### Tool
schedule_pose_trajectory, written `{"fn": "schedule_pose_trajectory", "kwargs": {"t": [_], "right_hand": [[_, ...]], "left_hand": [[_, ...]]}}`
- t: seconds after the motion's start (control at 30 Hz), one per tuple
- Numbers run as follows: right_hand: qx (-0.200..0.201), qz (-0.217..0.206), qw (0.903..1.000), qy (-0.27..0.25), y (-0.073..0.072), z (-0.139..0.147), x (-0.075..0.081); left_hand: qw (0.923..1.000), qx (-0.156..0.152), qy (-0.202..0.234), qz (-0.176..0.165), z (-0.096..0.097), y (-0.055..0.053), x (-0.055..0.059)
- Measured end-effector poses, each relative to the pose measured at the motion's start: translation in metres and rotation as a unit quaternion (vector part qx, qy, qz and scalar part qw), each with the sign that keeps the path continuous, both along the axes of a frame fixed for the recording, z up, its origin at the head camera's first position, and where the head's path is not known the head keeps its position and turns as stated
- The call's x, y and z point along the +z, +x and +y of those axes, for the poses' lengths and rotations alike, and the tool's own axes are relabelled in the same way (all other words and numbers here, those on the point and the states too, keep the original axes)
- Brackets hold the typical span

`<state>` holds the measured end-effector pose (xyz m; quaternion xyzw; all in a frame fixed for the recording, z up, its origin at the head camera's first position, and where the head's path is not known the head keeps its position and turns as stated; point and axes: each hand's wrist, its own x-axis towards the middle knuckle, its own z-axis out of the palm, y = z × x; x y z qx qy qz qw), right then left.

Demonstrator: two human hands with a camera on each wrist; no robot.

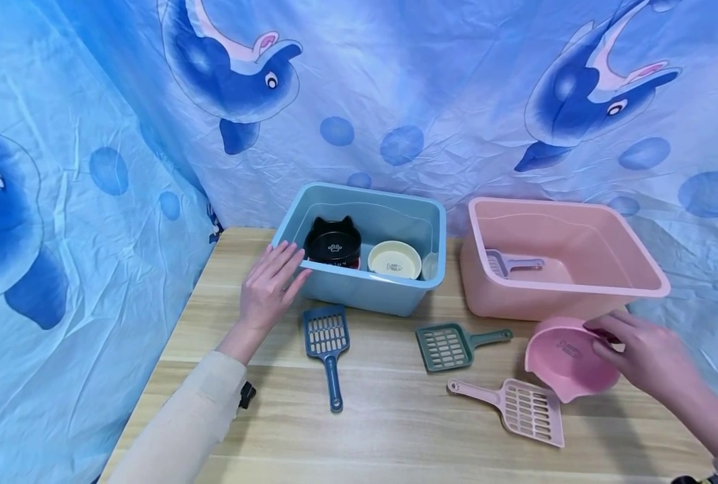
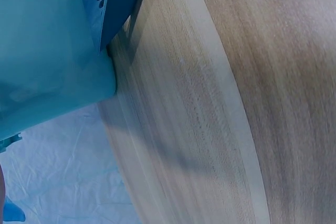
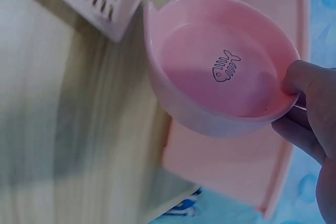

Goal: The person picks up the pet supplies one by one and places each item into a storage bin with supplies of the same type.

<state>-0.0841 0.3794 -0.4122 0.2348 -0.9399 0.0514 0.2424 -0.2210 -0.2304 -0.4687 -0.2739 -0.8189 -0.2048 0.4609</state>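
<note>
My right hand (image 1: 649, 349) pinches the rim of a pink cat bowl (image 1: 561, 359), thumb over the inner side and fingers beneath. The bowl has pointed ears and a fishbone print; it is tilted, just in front of the pink litter box (image 1: 516, 306). In the right wrist view the pink bowl (image 3: 210, 103) faces the camera, its inside bare but for the print. With fingers extended, my left hand (image 1: 268, 286) rests at the front left corner of the blue litter box (image 1: 359, 292). That box holds a black cat-eared bowl (image 1: 333, 242) and a cream bowl (image 1: 394, 259).
A small lilac scoop (image 1: 525, 263) lies inside the pink box. On the wooden table (image 1: 371, 430) lie a blue scoop (image 1: 333, 383), a green scoop (image 1: 491, 337) and a pale pink scoop (image 1: 476, 392). A dolphin-print cloth (image 1: 444, 87) hangs behind the boxes and along the left.
</note>
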Motion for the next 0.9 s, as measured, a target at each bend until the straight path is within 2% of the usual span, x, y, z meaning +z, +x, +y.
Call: {"fn": "schedule_pose_trajectory", "kwargs": {"t": [0.13,0.23,0.33,0.5,0.63,0.77,0.9], "right_hand": [[0.038,0.06,0.9974,0.007,0.0,-0.018,0.016],[0.069,0.106,0.9919,0.012,-0.001,-0.037,0.033],[0.106,0.131,0.9857,0.012,-0.003,-0.056,0.05],[0.163,0.128,0.9782,0.014,-0.013,-0.084,0.078],[0.208,0.119,0.9708,0.005,-0.03,-0.104,0.097],[0.253,0.125,0.9594,0.005,-0.05,-0.124,0.117],[0.257,0.117,0.9586,0.035,-0.068,-0.143,0.145]], "left_hand": [[1.0,0.001,-0.008,0.001,-0.001,0.0,0.001],[0.9999,0.001,-0.012,0.004,0.0,0.0,0.002],[0.9999,0.003,-0.016,0.005,-0.001,0.0,0.002],[0.9996,0.011,-0.024,0.004,-0.002,0.002,0.002],[0.9996,0.01,-0.024,0.005,-0.004,0.002,0.003],[0.9994,0.003,-0.033,-0.007,-0.003,0.003,0.006],[0.999,0.009,-0.04,-0.017,-0.003,0.005,0.007]]}}
